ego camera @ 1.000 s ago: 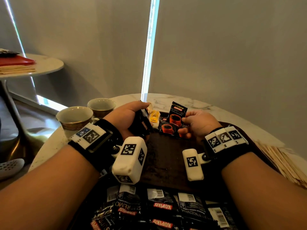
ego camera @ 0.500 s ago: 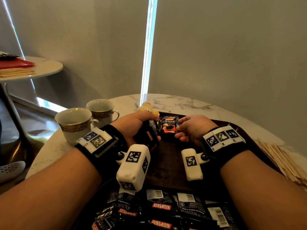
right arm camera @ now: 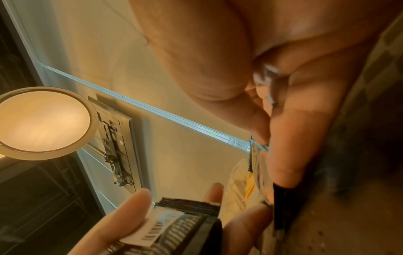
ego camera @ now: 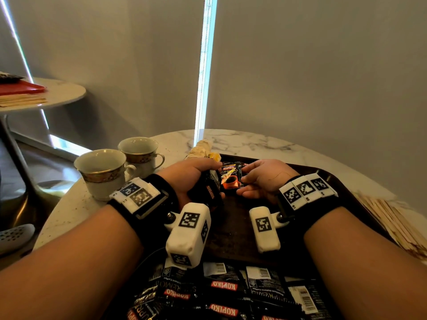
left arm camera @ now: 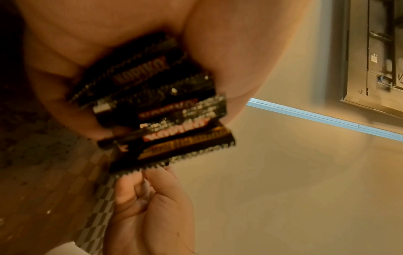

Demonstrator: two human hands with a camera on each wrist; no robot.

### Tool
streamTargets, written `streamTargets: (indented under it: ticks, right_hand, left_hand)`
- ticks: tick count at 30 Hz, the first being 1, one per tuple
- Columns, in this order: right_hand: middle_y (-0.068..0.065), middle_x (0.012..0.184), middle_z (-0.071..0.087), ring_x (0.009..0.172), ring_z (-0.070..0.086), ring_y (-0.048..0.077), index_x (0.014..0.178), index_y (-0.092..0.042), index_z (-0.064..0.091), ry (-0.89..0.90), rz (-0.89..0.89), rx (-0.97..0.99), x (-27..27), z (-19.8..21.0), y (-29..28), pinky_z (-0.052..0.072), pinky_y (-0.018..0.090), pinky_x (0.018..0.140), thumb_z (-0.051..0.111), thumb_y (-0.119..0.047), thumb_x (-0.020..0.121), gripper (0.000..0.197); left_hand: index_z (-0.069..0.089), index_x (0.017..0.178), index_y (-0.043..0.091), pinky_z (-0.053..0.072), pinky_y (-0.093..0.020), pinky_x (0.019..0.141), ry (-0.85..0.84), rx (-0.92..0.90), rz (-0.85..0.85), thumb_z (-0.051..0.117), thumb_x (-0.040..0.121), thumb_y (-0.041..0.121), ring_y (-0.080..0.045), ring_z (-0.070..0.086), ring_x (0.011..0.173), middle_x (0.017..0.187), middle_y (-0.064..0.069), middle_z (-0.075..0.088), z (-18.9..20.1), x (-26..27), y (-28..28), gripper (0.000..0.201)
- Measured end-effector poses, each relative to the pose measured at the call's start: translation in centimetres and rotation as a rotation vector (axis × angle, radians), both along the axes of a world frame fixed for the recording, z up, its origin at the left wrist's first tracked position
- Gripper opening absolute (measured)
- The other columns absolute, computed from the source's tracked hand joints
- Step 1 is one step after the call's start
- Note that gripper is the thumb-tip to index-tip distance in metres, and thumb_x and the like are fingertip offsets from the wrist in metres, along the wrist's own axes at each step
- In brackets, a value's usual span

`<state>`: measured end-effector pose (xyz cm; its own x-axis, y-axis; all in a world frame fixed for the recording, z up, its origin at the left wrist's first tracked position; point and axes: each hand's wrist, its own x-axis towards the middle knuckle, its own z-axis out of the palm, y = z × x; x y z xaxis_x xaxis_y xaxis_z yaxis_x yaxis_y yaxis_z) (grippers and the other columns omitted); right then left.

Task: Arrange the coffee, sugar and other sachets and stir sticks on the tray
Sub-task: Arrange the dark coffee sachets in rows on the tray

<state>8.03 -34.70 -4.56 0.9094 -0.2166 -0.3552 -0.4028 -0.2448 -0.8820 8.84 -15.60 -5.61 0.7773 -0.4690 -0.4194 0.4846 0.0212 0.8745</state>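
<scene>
My left hand (ego camera: 213, 181) grips a stack of black Kopiko coffee sachets (ego camera: 209, 191) on edge over the dark brown tray (ego camera: 233, 229). The left wrist view shows several sachets (left arm camera: 152, 103) fanned between thumb and fingers. Beside it, my right hand (ego camera: 242, 181) pinches one coffee sachet (ego camera: 231, 179) by its right edge, printed cup facing me, at the tray's far end. In the right wrist view thumb and finger of the right hand (right arm camera: 265, 150) pinch the thin sachet edge (right arm camera: 254, 163). Wooden stir sticks (ego camera: 390, 225) lie right of the tray.
A loose pile of coffee sachets (ego camera: 221, 294) covers the tray's near end. Yellow and white sachets (ego camera: 203, 150) sit at the tray's far left corner. Two gold-rimmed cups (ego camera: 104, 172) stand on the marble table (ego camera: 254, 142) to the left. A second round table (ego camera: 57, 93) stands further left.
My right hand has brought its raised coffee sachets down toward the tray's far end, with one now showing. My left hand with its stack has shifted slightly right, closer to the right hand.
</scene>
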Motion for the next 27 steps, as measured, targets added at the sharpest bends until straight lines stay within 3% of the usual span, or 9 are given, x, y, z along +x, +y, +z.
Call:
streamTargets:
  ticks: [5,9,12,15,20,24,27]
  right_hand:
    - [0.023,0.109,0.066,0.068,0.072,0.028,0.111,-0.009,0.056,0.012,0.0,-0.008,-0.11,0.12,0.06,0.058,0.03,0.045,0.056,0.008,0.094,0.025]
    - [0.017,0.102,0.068,0.064,0.072,0.024,0.117,-0.011,0.055,-0.006,0.024,-0.068,-0.27,0.24,-0.09,0.051,0.026,0.04,0.059,0.006,0.092,0.03]
    - [0.015,0.102,0.069,0.064,0.07,0.02,0.118,-0.01,0.055,-0.023,0.032,-0.116,-0.35,0.42,-0.09,0.049,0.025,0.04,0.062,0.004,0.091,0.031]
    - [0.019,0.107,0.066,0.066,0.068,0.023,0.122,-0.007,0.053,-0.016,0.007,-0.049,-0.46,0.49,0.14,0.054,0.027,0.042,0.057,0.008,0.093,0.033]
    - [0.021,0.11,0.063,0.072,0.069,0.027,0.123,-0.008,0.053,-0.003,0.008,-0.05,-0.66,0.6,0.32,0.059,0.032,0.055,0.056,0.005,0.095,0.031]
    - [0.02,0.111,0.061,0.068,0.067,0.026,0.127,-0.007,0.051,0.021,0.016,-0.056,-0.73,0.83,0.41,0.057,0.03,0.047,0.056,0.001,0.096,0.032]
    - [0.018,0.106,0.06,0.068,0.067,0.025,0.125,-0.006,0.052,0.031,0.021,-0.071,-0.69,0.97,0.37,0.057,0.03,0.05,0.057,0.0,0.096,0.031]
  left_hand:
    - [0.052,0.133,0.014,0.055,-0.036,0.056,0.0,0.012,0.0,0.064,0.091,0.032,-0.027,0.068,0.072,0.095,-0.017,0.067,-0.53,0.64,-0.14,0.048]
    - [0.056,0.126,0.013,0.054,-0.035,0.058,-0.024,0.002,-0.005,0.061,0.093,0.032,-0.026,0.068,0.07,0.074,-0.012,0.073,-0.76,0.85,-0.26,0.038]
    - [0.057,0.122,0.013,0.054,-0.036,0.058,-0.029,-0.001,-0.009,0.062,0.093,0.032,-0.026,0.068,0.071,0.077,-0.013,0.073,-0.72,0.96,-0.26,0.035]
    - [0.057,0.117,0.014,0.054,-0.036,0.06,-0.035,0.005,-0.015,0.06,0.094,0.033,-0.026,0.069,0.072,0.078,-0.012,0.073,-0.71,1.01,-0.28,0.031]
    - [0.058,0.116,0.013,0.052,-0.038,0.063,-0.041,0.001,-0.015,0.06,0.094,0.033,-0.027,0.068,0.073,0.073,-0.012,0.073,-0.63,0.95,-0.29,0.03]
    - [0.059,0.117,0.013,0.053,-0.038,0.063,-0.041,-0.006,-0.002,0.062,0.093,0.032,-0.027,0.068,0.072,0.076,-0.014,0.073,-0.58,0.8,-0.31,0.03]
    - [0.06,0.112,0.013,0.052,-0.037,0.062,-0.04,-0.025,-0.001,0.06,0.094,0.031,-0.026,0.067,0.072,0.074,-0.012,0.073,-0.72,0.81,-0.3,0.026]
